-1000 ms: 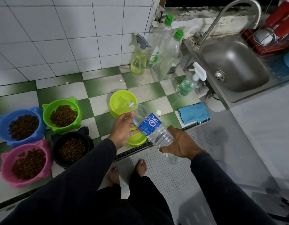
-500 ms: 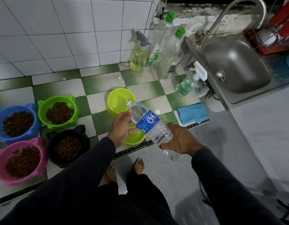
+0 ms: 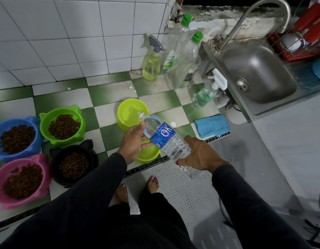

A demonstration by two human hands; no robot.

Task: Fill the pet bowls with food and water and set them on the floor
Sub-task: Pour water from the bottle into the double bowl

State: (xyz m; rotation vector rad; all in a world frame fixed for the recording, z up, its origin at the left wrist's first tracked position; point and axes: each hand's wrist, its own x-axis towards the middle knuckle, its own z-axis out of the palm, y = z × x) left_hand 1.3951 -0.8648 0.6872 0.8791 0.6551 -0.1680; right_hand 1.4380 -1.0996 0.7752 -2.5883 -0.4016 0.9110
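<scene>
Water bottle blue label: "OK". Other labels unreadable.

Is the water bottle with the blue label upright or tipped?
Tipped. The water bottle lies slanted, its open neck over the lime bowl, base in the right hand; the left hand supports it.

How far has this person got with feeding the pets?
Done: four bowls, blue, green, pink and black, hold kibble.

In hand: the right hand grips a water bottle, the left hand steadies it, and its uncapped mouth tilts over a lime bowl.

Left: a second lime bowl, mostly hidden, so whether it holds water is unclear. All the bowls sit on checked tiles.
</scene>
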